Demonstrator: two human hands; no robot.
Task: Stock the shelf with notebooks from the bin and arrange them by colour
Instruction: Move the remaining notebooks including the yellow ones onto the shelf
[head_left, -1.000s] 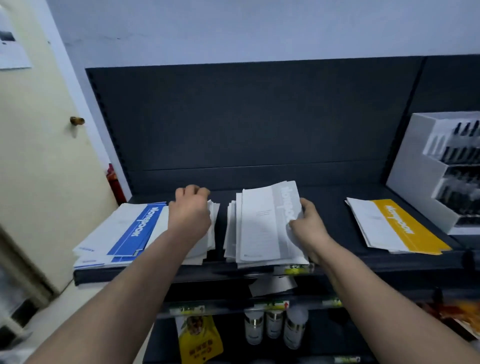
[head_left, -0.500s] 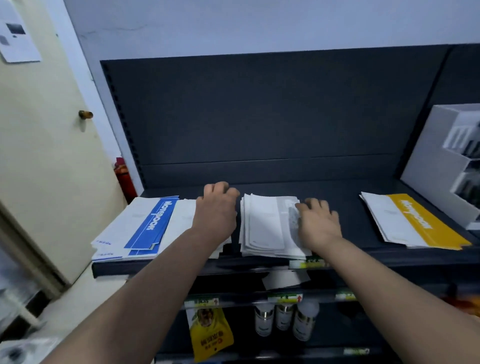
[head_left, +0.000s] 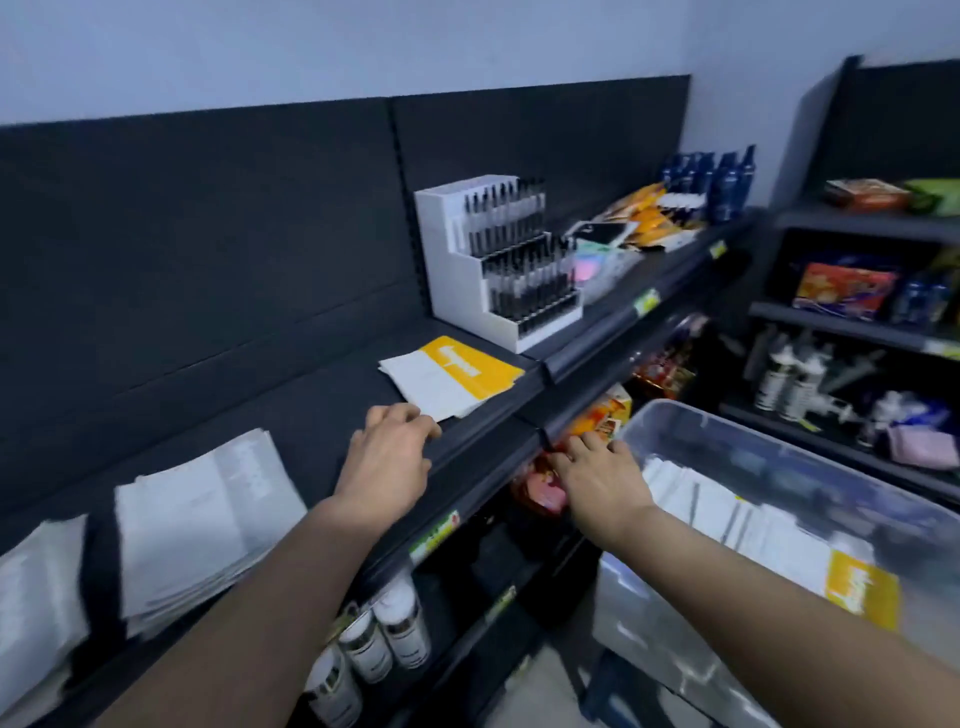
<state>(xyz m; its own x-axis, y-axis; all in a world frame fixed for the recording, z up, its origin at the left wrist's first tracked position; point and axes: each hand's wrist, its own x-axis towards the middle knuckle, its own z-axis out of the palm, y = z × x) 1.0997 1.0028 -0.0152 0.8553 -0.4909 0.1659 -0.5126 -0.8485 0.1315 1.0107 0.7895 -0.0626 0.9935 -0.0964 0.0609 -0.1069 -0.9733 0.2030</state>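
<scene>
On the dark shelf (head_left: 322, 415) lie a grey-and-white notebook stack (head_left: 202, 514), another pale stack (head_left: 36, 592) at the far left, and a yellow-and-white notebook pile (head_left: 452, 376). My left hand (head_left: 387, 457) hovers over the shelf front just left of the yellow pile, fingers loosely bent, holding nothing. My right hand (head_left: 597, 473) reaches with spread fingers toward the near rim of the clear plastic bin (head_left: 779, 457). Inside the bin lie white notebooks (head_left: 753, 535) and a yellow-banded notebook (head_left: 860, 584).
A white pen display rack (head_left: 498, 265) stands right of the yellow pile. Packets and blue bottles (head_left: 711, 176) fill the shelf beyond. Cans (head_left: 384, 639) sit on the lower shelf. A second dark shelving unit (head_left: 862, 322) with goods stands behind the bin.
The view has swung right, away from the blue stack. Both hands left the grey-and-white stacks; the left moved toward the yellow pile, the right toward the bin.
</scene>
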